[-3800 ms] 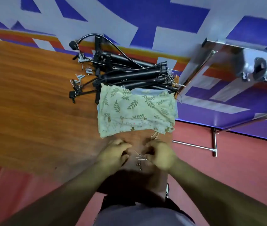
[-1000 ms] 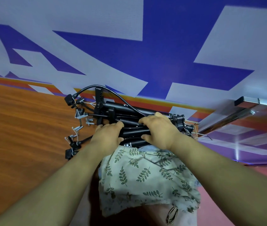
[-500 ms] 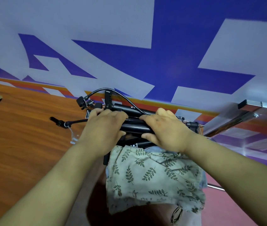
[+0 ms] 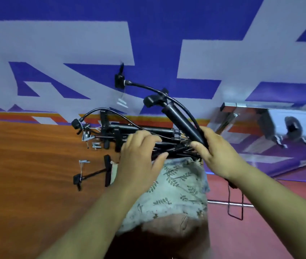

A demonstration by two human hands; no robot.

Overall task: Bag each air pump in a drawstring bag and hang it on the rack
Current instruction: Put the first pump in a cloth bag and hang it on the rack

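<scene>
My right hand (image 4: 216, 151) grips the lower end of a black air pump (image 4: 181, 120), which is tilted up to the left; its hose arcs left to a black nozzle head (image 4: 120, 81). My left hand (image 4: 141, 157) rests with spread fingers on the pile of black pumps (image 4: 139, 134) lying on the wooden table (image 4: 26, 174). A stack of leaf-print drawstring bags (image 4: 174, 191) lies just in front of the pile, partly under my left wrist. The chrome rack (image 4: 260, 113) stands at the right, with dark hooks (image 4: 292, 128).
Another pump (image 4: 96, 173) lies apart at the left with small silver adapters (image 4: 84, 162) beside it. More adapters (image 4: 96, 145) are scattered near the pile. A blue and white wall rises behind the table. Red floor shows at the right, below the table edge.
My right hand has lifted one pump out of the pile, tilting it upward with its hose swinging up. My left hand stayed on the pile, holding it down.
</scene>
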